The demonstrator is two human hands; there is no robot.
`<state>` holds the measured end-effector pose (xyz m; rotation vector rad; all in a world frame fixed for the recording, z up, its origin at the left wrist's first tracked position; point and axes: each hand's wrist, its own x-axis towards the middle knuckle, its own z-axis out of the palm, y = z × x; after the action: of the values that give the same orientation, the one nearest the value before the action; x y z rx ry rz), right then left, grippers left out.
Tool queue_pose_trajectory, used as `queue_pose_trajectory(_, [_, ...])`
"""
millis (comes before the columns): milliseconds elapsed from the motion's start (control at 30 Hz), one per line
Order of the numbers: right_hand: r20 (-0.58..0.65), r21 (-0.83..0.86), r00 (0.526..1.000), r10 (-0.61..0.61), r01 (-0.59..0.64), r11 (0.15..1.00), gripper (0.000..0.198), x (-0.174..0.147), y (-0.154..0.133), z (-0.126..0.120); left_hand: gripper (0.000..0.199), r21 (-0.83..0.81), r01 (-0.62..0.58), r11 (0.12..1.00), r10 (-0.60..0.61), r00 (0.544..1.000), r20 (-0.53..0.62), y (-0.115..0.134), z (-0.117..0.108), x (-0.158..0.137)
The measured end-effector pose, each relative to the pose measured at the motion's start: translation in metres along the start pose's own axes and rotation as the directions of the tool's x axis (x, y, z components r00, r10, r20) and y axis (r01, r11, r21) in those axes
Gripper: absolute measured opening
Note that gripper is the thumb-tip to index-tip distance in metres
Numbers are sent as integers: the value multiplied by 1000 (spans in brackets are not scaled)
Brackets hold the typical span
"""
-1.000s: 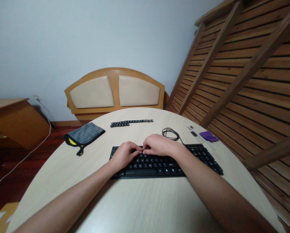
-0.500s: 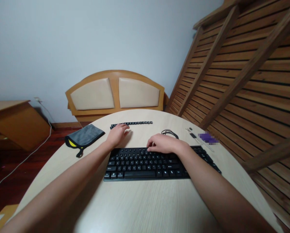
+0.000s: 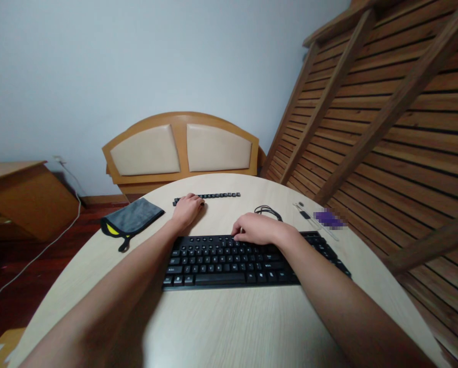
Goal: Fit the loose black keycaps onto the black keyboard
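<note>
A black keyboard (image 3: 219,278) lies on the round pale wooden table (image 3: 221,327). Keys appear to be lacking from part of its upper rows. Loose black keycaps (image 3: 223,194) form a line near the table's far side. My left hand (image 3: 188,208) is at the left part of that line, its fingers drawn together on a small dark keycap (image 3: 203,203) at the tips. Over the keyboard's back edge, my right hand (image 3: 255,228) has its thumb and index finger bent together at the upper keys. Whatever is between them is hidden.
A grey folded cloth (image 3: 135,217) with yellow lining and black trim lies at the left. Behind my right hand is a coiled black cable (image 3: 269,210). Thin tools (image 3: 304,214) and a blurred purple item (image 3: 329,218) lie at the right. A wooden slatted frame (image 3: 366,168) leans beside the table.
My left hand has drawn its fingers in, and a dark keycap now shows at the tips. My right hand stays at nearly the same spot. The view has shifted slightly.
</note>
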<state>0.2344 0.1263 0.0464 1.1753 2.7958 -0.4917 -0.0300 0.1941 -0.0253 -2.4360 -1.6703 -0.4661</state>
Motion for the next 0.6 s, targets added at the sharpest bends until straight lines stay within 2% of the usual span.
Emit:
queue_pose_trajectory(200, [-20,-8,1000,-11,10,1000,22,2,0,2,20,-48,6,999,-3,999,52,14,-12,-12])
queue_pose_trajectory(400, [-15,0,1000,-17,17,1000,25,0,-1,2,20,-175,88,981,-75,994,83,43,-26,-52])
queue_pose_trajectory(433, [-14,0,1000,-15,15,1000,25,-1,-2,1,21,-213,105,971,-90,993,78,48,-29,-61])
queue_pose_trajectory(500, [-12,-8,1000,-12,12,1000,26,-2,-4,0,20,-413,155,898,-135,988,77,58,-32,-77])
queue_pose_trajectory(600, [-18,-18,1000,-4,4,1000,28,-5,-8,-1,18,-571,113,813,-97,994,58,67,-36,-93])
